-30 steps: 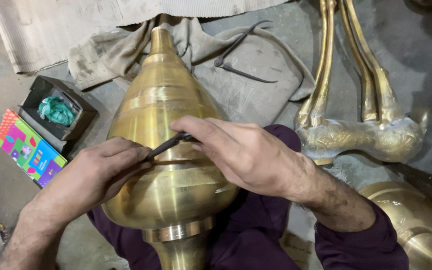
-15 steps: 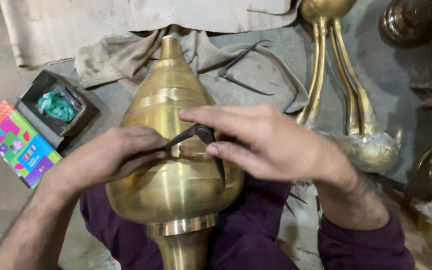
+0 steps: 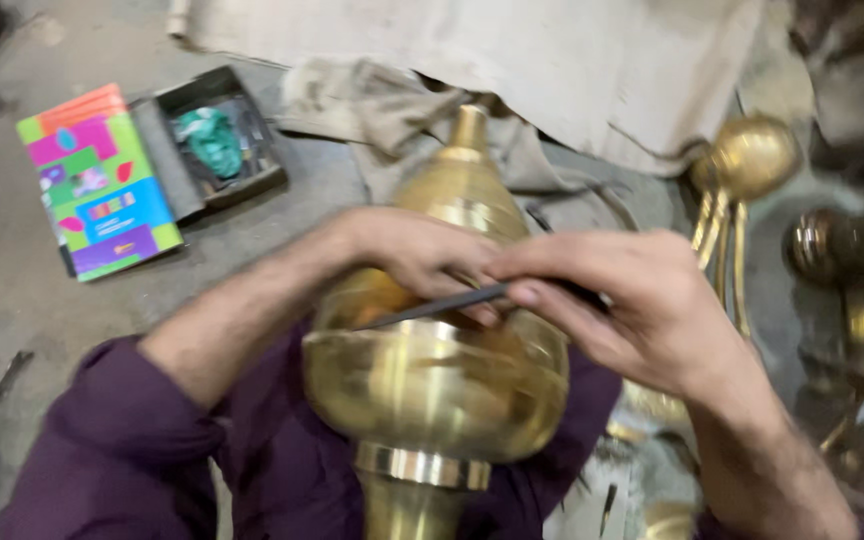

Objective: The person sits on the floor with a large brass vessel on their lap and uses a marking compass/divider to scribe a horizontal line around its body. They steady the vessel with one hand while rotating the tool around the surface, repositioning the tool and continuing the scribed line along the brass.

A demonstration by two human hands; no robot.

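Right now both hands are on the brass finial [image 3: 437, 375], a big bulb-shaped piece with a tapered tip pointing far, lying across the person's lap over the purple garment [image 3: 132, 450]. Left hand [image 3: 417, 255] lies over the upper shoulder of the bulb, fingers curled down onto the brass and onto the near end of a thin dark tool [image 3: 432, 305]. Right hand [image 3: 642, 300] pinches the other end of that tool, thumb and fingers closed tight on it. Tool lies almost flat across the bulb, just above its widest band.

Step in hand, as I read it: scraping or scoring a line on the brass surface, both hands steering one blade. Frame is motion-blurred, so I can't tell whether the edge is actually touching metal.

Next move would call for steady downward pressure from both ends, with the piece kept from rolling on the lap. The tool has to stay level along the band.

Around it: grey cloth [image 3: 382, 110] under the tip, an open dark box [image 3: 214, 140] with something green inside at far left, a bright multicoloured carton [image 3: 97, 185] just beside it. More brass pieces [image 3: 742, 165] stand at the right, well apart from the hands.
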